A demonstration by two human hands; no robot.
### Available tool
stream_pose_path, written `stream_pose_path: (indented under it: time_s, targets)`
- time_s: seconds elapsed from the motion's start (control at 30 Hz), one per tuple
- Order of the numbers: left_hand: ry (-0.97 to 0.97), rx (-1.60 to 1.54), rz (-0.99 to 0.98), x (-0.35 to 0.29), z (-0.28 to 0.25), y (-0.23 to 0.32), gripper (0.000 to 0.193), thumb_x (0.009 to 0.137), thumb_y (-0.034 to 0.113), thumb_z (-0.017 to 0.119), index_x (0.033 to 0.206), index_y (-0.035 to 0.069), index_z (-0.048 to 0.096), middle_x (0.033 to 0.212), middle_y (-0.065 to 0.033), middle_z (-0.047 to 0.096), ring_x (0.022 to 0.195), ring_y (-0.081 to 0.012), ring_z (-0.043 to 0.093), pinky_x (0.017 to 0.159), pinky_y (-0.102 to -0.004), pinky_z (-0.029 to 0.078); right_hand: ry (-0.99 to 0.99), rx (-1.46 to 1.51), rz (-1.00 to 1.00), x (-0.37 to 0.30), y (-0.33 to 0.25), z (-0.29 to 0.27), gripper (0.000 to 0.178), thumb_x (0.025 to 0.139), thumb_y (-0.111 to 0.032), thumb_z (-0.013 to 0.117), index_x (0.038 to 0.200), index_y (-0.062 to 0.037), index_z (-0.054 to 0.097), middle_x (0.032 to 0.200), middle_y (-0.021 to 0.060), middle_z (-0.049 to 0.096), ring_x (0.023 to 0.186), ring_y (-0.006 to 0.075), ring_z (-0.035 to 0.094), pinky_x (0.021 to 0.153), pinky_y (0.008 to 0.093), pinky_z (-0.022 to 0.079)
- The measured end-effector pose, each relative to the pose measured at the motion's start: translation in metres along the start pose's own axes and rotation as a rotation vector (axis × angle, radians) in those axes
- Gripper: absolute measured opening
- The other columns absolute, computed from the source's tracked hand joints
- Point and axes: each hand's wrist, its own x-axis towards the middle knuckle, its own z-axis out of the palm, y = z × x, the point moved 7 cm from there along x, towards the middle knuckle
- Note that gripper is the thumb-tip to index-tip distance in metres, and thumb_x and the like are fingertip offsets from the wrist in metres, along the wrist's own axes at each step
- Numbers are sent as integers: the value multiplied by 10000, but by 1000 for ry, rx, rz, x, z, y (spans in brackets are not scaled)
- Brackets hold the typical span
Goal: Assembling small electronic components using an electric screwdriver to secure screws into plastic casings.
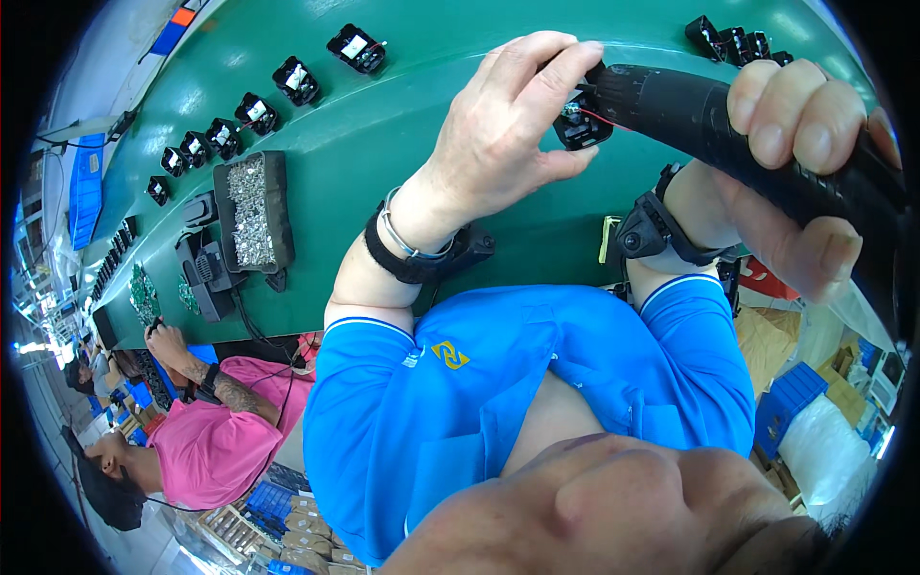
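My right hand [800, 134] is wrapped round a thick black power screwdriver [676, 103], its narrow end pointing left. That end meets the fingertips of my left hand [503, 120]. Below them, a small black plastic housing [586, 132] with a red wire and a little circuit part sits between my left thumb and fingers. The fingers are bent around its far side, and my hand hides part of it. Where the tool's tip touches cannot be made out.
Open black housings [295, 80] stand in a curved row on the green table [383, 139]. A dark tray of small screws [253, 206] lies left, beside a black device [206, 273]. More housings [733, 43] are far right. A co-worker in pink [216, 431] handles green circuit boards [144, 295].
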Motion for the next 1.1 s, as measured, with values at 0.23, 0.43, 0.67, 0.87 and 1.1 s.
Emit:
stream_pose_path:
  time_s: [0.23,0.43,0.67,0.87,1.1]
  targets:
    - [-73,104,-147,6,0,-41,591,569,164,787,1126,119,599,1133,-97,553,1013,-276,540,851,-365,472,295,8,-45,-24,-23,-29,499,783,-353,614,1196,-106,479,1014,69,544,847,185,514,762,351,384]
    - [-106,627,-332,-33,-5,-143,547,612,272,781,1115,131,618,1161,-79,555,1050,-314,464,896,-399,422,396,24,-43,-31,-29,-42,497,782,-353,615,1192,-106,482,1012,69,545,847,185,515,762,351,384]
    - [-86,627,-438,-45,-18,-140,606,664,204,734,1174,-4,479,1185,-249,453,1084,-395,455,928,-446,390,371,37,2,-34,-8,-35,494,780,-352,616,1188,-106,485,1010,70,545,846,186,515,762,350,385]
    - [-455,388,-298,-25,20,-94,306,661,270,756,895,90,679,892,-66,627,885,-263,535,801,-361,452,390,-14,11,-36,-30,-36,492,778,-352,617,1184,-106,489,1009,70,546,846,186,516,762,349,385]
    - [-672,476,-306,-47,42,-101,174,685,204,723,816,92,695,799,-47,607,825,-236,545,775,-334,454,396,16,-6,-40,-24,-36,490,776,-352,619,1180,-106,492,1007,71,547,845,186,516,762,348,385]
